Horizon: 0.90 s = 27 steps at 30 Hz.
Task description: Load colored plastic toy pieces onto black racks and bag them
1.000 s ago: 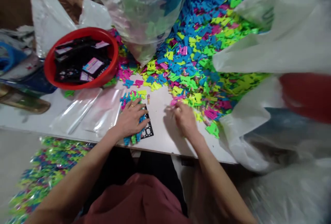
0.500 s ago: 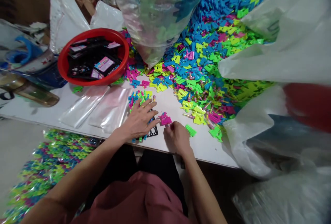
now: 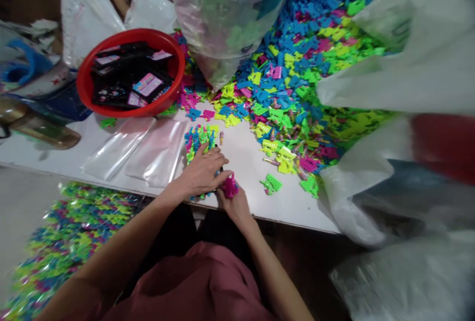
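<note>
My left hand (image 3: 203, 168), wearing a ring, lies palm down with its fingers stretched over a cluster of small blue, green, yellow and pink plastic pieces (image 3: 198, 140). Its thumb reaches the pink plastic piece (image 3: 230, 186), which stands upright at the tray's right side. My right hand (image 3: 237, 206) is closed on that pink piece, its fingertips partly hidden under it. Beneath my left hand, the black tray is almost wholly covered. A small printed tube (image 3: 221, 138) lies just beyond my fingers. Two green plastic pieces (image 3: 272, 184) (image 3: 309, 186) rest to the right.
A large heap of coloured plastic pieces (image 3: 282, 88) spreads across the back right. Behind it stands a bulging clear bag (image 3: 222, 24). At left are a red basin (image 3: 179, 83) of black packages, flat clear bags (image 3: 156, 153) and a brown bottle (image 3: 55, 133). White sacks (image 3: 408, 73) flank the right.
My right hand has moved left and toward me with the pink piece, bringing it against the tray's edge. The piece has turned upright. My left hand stays over the tray, its thumb now at the piece.
</note>
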{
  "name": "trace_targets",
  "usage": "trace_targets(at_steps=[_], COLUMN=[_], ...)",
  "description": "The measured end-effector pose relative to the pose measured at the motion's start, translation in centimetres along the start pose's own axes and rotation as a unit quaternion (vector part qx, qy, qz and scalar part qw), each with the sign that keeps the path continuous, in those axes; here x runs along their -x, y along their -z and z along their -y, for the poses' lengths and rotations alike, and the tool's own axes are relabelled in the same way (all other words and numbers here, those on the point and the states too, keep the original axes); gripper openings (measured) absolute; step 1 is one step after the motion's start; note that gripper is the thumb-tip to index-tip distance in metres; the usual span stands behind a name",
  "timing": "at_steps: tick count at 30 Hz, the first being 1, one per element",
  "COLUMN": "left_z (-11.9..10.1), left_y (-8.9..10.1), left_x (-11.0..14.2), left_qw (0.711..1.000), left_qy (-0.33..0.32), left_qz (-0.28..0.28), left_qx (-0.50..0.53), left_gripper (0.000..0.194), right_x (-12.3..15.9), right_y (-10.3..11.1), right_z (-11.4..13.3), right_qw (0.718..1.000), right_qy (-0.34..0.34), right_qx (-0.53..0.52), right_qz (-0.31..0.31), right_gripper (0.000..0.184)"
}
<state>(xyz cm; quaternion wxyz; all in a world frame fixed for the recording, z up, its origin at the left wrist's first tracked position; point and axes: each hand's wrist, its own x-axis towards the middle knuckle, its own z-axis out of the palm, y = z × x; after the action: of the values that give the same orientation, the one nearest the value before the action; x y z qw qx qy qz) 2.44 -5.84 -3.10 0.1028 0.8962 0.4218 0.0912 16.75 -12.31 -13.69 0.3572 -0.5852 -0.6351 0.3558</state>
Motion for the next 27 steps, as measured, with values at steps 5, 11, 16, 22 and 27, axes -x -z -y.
trace_targets(at_steps=[5,11,16,22,27], left_z=[0.5,0.3,0.5,4.9,6.0], left_y=[-0.2,-0.2,0.9,3.0,1.6], left_x=[0.1,1.0,1.0,-5.9,-8.5], left_qw=[1.000,1.000,0.999,0.990,0.979], left_qy=[-0.022,-0.027,-0.044,0.098,0.155], left_qz=[-0.001,-0.006,-0.027,-0.098,0.111], left_qx=[-0.009,-0.010,0.002,-0.034,-0.076], left_gripper=[0.048,0.036,0.039,0.042,0.045], right_x=[-1.1,-4.1,-7.9,-7.5,-5.5], right_y=[0.0,5.9,12.8,8.2,6.7], right_z=[3.0,2.4,-0.6,1.2,1.3], right_qw=[0.954,0.956,0.877,0.873,0.893], right_qy=[-0.005,0.034,-0.101,0.065,0.061], right_qx=[0.268,0.207,0.468,0.466,0.428], right_qz=[0.133,0.205,0.036,0.132,0.128], right_gripper=[0.021,0.020,0.024,0.020,0.019])
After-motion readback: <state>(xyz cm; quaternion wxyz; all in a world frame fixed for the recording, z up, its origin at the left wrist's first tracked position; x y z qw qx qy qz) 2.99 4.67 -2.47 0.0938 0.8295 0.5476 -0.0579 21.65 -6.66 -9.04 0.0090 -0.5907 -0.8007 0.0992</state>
